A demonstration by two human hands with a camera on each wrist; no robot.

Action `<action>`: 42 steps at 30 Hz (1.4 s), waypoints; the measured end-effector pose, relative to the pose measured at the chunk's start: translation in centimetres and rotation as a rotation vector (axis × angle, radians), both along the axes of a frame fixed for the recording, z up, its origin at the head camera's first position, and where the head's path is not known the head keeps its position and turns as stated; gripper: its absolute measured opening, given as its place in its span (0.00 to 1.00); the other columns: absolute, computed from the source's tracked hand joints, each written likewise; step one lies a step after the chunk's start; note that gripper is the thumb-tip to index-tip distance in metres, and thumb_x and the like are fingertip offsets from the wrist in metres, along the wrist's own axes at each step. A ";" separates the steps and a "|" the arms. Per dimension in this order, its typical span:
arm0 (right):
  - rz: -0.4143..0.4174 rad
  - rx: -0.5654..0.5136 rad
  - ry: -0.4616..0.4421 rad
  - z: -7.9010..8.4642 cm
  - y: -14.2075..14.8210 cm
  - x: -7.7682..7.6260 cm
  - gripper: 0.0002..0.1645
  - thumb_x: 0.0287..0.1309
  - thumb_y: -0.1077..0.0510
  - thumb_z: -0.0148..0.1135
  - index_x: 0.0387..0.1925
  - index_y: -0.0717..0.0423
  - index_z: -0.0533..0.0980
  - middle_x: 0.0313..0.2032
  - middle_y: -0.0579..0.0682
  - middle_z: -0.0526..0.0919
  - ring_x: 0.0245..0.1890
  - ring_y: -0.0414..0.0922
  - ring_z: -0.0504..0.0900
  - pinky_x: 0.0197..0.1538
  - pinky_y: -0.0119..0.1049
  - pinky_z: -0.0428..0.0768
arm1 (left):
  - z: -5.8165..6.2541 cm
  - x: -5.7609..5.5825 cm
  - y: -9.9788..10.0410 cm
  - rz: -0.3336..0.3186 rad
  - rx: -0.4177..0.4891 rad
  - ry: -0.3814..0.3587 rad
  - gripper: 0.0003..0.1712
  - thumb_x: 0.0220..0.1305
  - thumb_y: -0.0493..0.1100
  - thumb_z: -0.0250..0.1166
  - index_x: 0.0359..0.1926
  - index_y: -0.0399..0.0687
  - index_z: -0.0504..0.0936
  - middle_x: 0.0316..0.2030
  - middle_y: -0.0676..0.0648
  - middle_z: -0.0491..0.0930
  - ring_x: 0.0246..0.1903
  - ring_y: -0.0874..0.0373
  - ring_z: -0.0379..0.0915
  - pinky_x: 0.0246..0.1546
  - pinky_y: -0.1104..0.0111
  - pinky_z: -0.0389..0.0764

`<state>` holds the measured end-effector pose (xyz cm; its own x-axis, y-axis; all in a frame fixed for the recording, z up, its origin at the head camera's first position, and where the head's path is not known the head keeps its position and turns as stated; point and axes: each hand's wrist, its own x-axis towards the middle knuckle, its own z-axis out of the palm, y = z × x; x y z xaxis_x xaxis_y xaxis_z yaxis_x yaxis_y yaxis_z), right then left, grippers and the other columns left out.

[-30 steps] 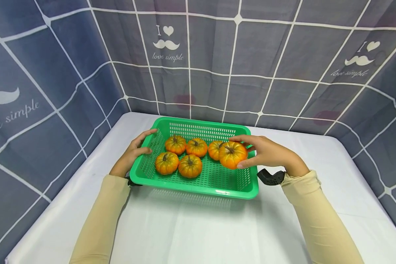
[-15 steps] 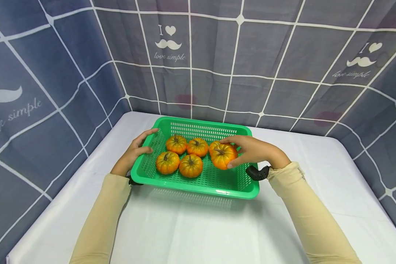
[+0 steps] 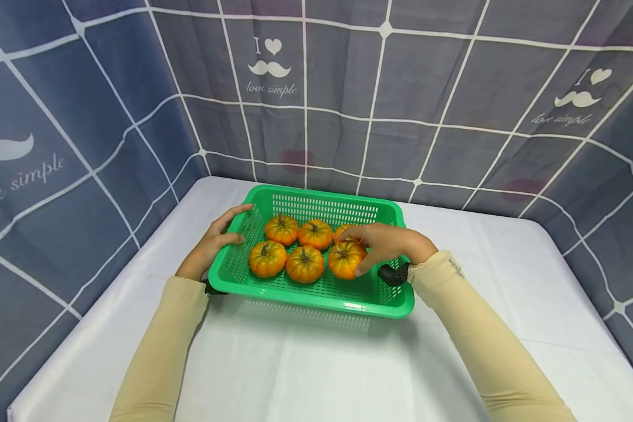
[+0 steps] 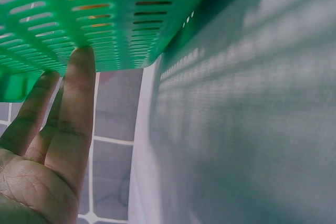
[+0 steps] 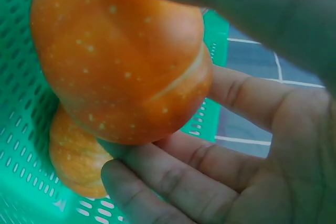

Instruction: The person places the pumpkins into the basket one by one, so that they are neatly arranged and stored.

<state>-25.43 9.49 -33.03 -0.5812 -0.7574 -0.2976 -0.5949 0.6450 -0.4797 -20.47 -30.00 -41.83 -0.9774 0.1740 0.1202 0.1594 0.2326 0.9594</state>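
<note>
A green plastic basket (image 3: 316,300) holds several small orange pumpkins with brown stems. At its left end my left hand (image 3: 211,243) grips the rim, thumb over the edge. From below, the left wrist view shows straight fingers (image 4: 76,114) against the slotted outer wall. Inside the basket, my right hand (image 3: 387,241) holds a pumpkin (image 3: 345,259) at the front row's right end, thumb on the near side. The right wrist view has this pumpkin (image 5: 121,61) large between thumb and fingers, with another pumpkin (image 5: 79,156) past it. A back-row pumpkin (image 3: 343,230) is partly hidden by the right hand.
Pumpkins in the basket include a front-left one (image 3: 267,259), its neighbour (image 3: 305,265) and two behind, at left (image 3: 282,230) and centre (image 3: 315,234). The basket stands on a white-covered table (image 3: 295,363). A grey checked curtain (image 3: 337,70) encloses the back and sides.
My right hand has moved left and down with its pumpkin, from over the basket's right side to beside the front-row pumpkins. The left hand and basket have stayed in place.
</note>
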 end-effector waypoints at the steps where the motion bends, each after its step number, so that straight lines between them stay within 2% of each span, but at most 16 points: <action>1: 0.002 0.009 -0.005 0.0 -0.2 0.0 0.46 0.58 0.57 0.81 0.76 0.59 0.72 0.72 0.59 0.75 0.69 0.60 0.75 0.72 0.58 0.72 | 0.0 0.0 0.0 -0.003 -0.004 0.003 0.47 0.64 0.30 0.58 0.85 0.45 0.61 0.86 0.44 0.47 0.84 0.41 0.40 0.74 0.38 0.54; 5: 0.011 0.056 -0.010 -0.2 -0.7 0.1 0.45 0.58 0.57 0.81 0.74 0.59 0.73 0.72 0.60 0.75 0.72 0.60 0.72 0.75 0.58 0.69 | 0.1 0.0 0.0 -0.006 -0.007 0.002 0.47 0.65 0.31 0.58 0.85 0.46 0.61 0.87 0.45 0.47 0.85 0.43 0.37 0.74 0.37 0.54; 11: -0.004 0.111 -0.061 -0.8 -1.4 0.4 0.41 0.54 0.55 0.82 0.70 0.54 0.79 0.71 0.55 0.77 0.67 0.54 0.74 0.73 0.54 0.72 | 0.0 0.1 -0.2 -0.004 -0.014 0.003 0.46 0.65 0.31 0.58 0.85 0.47 0.61 0.86 0.46 0.48 0.85 0.45 0.35 0.74 0.37 0.54; 15: 0.007 0.103 -0.053 -1.1 -1.6 0.4 0.40 0.54 0.57 0.82 0.69 0.54 0.79 0.69 0.53 0.79 0.66 0.53 0.75 0.72 0.52 0.72 | -0.1 0.0 -0.3 -0.001 -0.014 0.002 0.46 0.66 0.31 0.58 0.85 0.47 0.61 0.86 0.46 0.48 0.85 0.44 0.37 0.74 0.37 0.54; 23: -0.007 0.089 -0.028 -1.8 -1.5 0.0 0.40 0.52 0.61 0.82 0.67 0.54 0.77 0.65 0.57 0.80 0.62 0.54 0.77 0.70 0.53 0.75 | -0.1 -0.1 -0.2 -0.006 -0.017 0.006 0.47 0.65 0.31 0.58 0.85 0.46 0.60 0.86 0.46 0.48 0.85 0.44 0.37 0.71 0.39 0.58; 33: -0.060 0.145 -0.022 -2.0 -1.7 0.0 0.41 0.53 0.64 0.81 0.68 0.49 0.75 0.62 0.60 0.80 0.56 0.54 0.77 0.65 0.52 0.78 | 0.2 0.1 -0.1 -0.006 -0.011 0.007 0.47 0.65 0.30 0.58 0.85 0.46 0.61 0.86 0.46 0.48 0.85 0.44 0.37 0.73 0.38 0.55; 37: -0.072 0.162 -0.018 -2.0 -1.6 0.0 0.45 0.53 0.63 0.82 0.71 0.48 0.73 0.64 0.61 0.79 0.58 0.55 0.77 0.67 0.53 0.77 | 0.2 0.1 -0.1 -0.005 -0.001 -0.007 0.47 0.65 0.31 0.58 0.85 0.48 0.60 0.86 0.46 0.48 0.83 0.42 0.43 0.73 0.40 0.56; 42: -0.101 0.149 -0.030 -1.4 -0.9 0.2 0.51 0.56 0.61 0.80 0.79 0.50 0.68 0.72 0.63 0.74 0.67 0.61 0.76 0.71 0.59 0.72 | 0.1 0.0 -0.2 -0.004 0.001 -0.029 0.47 0.66 0.32 0.58 0.86 0.50 0.60 0.86 0.47 0.48 0.81 0.43 0.48 0.72 0.44 0.60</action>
